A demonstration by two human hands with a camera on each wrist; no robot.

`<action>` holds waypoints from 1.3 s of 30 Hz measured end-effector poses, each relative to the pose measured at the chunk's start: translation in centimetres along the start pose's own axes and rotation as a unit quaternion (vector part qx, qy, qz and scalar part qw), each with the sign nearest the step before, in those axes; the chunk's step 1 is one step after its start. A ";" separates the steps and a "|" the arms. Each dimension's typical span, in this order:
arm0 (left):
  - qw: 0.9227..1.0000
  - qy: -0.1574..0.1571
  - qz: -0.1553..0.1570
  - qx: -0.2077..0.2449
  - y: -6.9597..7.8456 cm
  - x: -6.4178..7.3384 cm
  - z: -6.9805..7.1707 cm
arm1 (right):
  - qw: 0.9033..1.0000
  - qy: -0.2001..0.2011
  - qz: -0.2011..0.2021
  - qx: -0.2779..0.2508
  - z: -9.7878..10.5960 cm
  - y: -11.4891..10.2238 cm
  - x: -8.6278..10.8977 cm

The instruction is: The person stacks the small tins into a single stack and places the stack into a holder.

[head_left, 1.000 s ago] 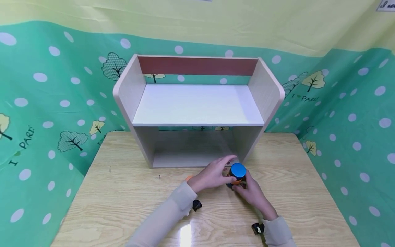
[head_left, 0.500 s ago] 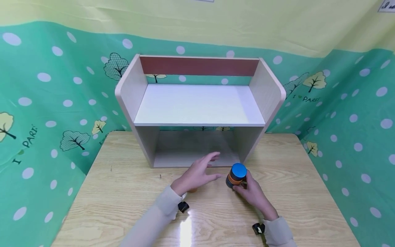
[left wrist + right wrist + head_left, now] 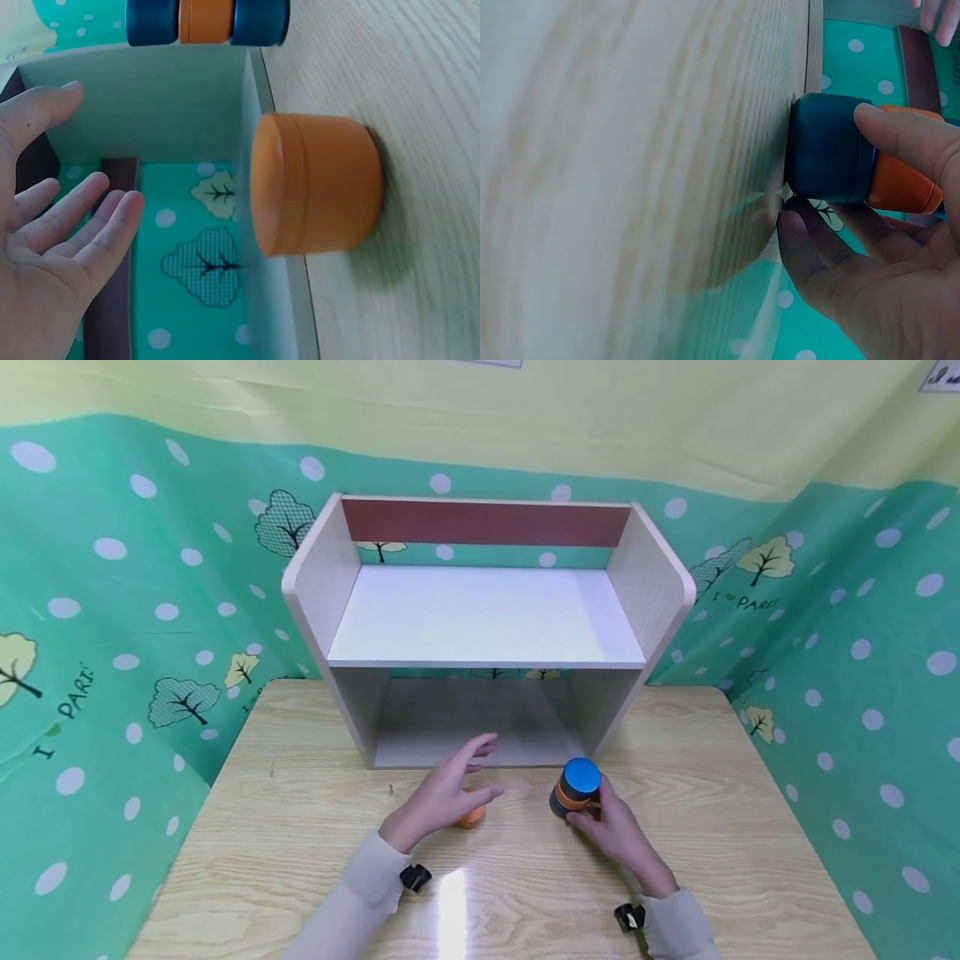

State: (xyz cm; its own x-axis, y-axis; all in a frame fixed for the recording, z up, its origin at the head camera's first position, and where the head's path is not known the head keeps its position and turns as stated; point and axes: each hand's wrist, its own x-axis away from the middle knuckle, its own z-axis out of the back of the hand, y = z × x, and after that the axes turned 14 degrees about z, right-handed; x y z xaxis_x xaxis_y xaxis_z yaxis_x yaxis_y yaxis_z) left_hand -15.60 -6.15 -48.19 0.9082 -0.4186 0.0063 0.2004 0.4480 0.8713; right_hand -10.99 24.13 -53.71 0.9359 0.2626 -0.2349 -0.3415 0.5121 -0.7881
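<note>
A stack of small round lidded jars, blue at the bottom, orange in the middle and blue on top, stands upright on the table. My right hand (image 3: 618, 835) holds it from the right, thumb against the bottom blue jar (image 3: 829, 146) and fingers on its other side. The orange jar (image 3: 900, 169) and the top blue jar (image 3: 582, 776) sit above. My left hand (image 3: 441, 795) is off to the left, fingers spread, holding nothing. Below it a separate orange jar (image 3: 319, 184) rests on the table, partly hidden by the hand in the head view.
A two-tier white shelf (image 3: 483, 618) with a brown back rail (image 3: 487, 521) stands behind the jars; its lower front edge is close to the stack. The wooden table (image 3: 255, 860) runs out to the front. A green dotted curtain (image 3: 112, 693) surrounds the back and sides.
My left hand has let go of the stack and moved left, over by the separate orange jar, uncovering the stack. My right hand has stayed in place on the stack.
</note>
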 end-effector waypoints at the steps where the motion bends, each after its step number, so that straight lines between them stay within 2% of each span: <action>1: 1.000 0.002 0.003 0.001 -0.2 0.2 0.1 | 1.000 0.000 0.001 0.000 0.0 0.0 0.0; 17: 1.000 0.027 0.008 0.001 -2.3 2.4 1.0 | 1.000 -0.001 0.000 -0.001 -0.1 -0.1 0.0; 26: 1.000 0.022 0.014 0.004 -3.4 3.0 0.9 | 1.000 0.000 0.000 0.001 -0.1 -0.1 0.0; 39: 0.999 0.010 0.041 0.008 -4.8 3.7 0.4 | 1.000 0.001 0.003 0.000 -0.2 0.0 -0.1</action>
State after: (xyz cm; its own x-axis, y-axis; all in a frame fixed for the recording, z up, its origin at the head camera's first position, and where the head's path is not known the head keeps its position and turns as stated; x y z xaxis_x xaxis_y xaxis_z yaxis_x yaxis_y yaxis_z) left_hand -13.34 -10.14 -52.12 0.9286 -0.3646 0.0688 0.1184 0.4670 0.8763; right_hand -11.04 23.95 -53.77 0.9340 0.2646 -0.2399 -0.3468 0.5104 -0.7869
